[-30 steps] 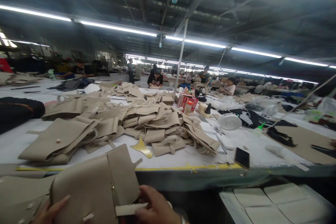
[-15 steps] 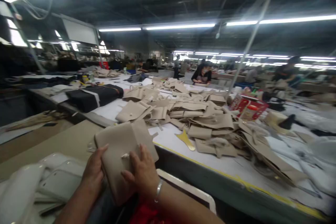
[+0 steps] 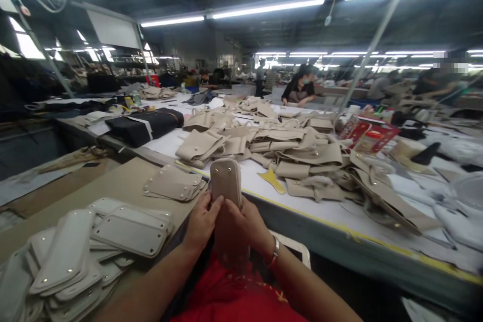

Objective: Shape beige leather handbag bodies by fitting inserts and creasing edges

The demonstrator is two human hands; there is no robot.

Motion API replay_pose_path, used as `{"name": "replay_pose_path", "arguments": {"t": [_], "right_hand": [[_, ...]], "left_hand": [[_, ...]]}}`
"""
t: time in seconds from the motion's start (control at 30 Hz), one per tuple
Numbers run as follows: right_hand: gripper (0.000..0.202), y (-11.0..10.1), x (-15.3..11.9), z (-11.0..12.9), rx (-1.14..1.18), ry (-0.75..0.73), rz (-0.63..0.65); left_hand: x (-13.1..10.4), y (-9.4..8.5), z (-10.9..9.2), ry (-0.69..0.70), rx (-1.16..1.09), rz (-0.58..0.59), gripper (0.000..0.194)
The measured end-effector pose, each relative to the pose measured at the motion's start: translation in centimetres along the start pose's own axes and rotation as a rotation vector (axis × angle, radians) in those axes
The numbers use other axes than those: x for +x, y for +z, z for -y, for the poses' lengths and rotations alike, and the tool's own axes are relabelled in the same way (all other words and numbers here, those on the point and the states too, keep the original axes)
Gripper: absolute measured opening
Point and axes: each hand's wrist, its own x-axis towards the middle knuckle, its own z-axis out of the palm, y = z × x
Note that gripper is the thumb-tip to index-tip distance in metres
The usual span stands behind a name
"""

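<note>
Change since a half-second back: the broad beige face, spread flat with a hand over it, is gone from view — a narrow brown piece point(image 3: 222, 181) with rounded top corners and two metal studs now stands upright, so the handling has moved to this narrow side. Same item turned edge-on or another part, can't tell. It's in front of the body, near the table edge point(image 3: 302, 216). Left hand point(image 3: 199, 221) pinches one side, thumb on the face; right hand point(image 3: 254, 224) closes on the other side — both grips nearly shut. Studded pale panels point(image 3: 130, 229) lie to the left. Red box point(image 3: 360, 131) has printing, too blurred to read; red shirt point(image 3: 234, 307) has yellowish marks, illegible. No brand readable.
</note>
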Motion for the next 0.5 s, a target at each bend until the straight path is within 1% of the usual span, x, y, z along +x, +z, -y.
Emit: {"name": "replay_pose_path", "arguments": {"t": [0.07,0.17,0.27,0.33,0.5], "right_hand": [[0.044,-0.7,-0.1,-0.9,0.119,0.040,0.022],[0.051,-1.4,-0.3,-2.0,0.308,0.107,0.085],[0.055,-1.8,-0.7,-2.5,0.453,0.156,0.123],[0.056,-2.1,-1.1,-2.5,0.516,0.180,0.142],[0.057,-3.1,-2.4,-2.2,0.573,0.267,0.209]], "left_hand": [[-0.4,0.5,0.1,0.101,0.184,-0.033,0.035],[-1.0,1.7,-0.2,0.172,0.273,-0.057,0.032],[-1.7,2.7,-0.4,0.172,0.269,-0.074,0.030],[-2.1,3.2,-0.4,0.149,0.257,-0.090,0.029],[-3.0,3.9,-0.2,0.082,0.223,-0.078,0.030]]}}
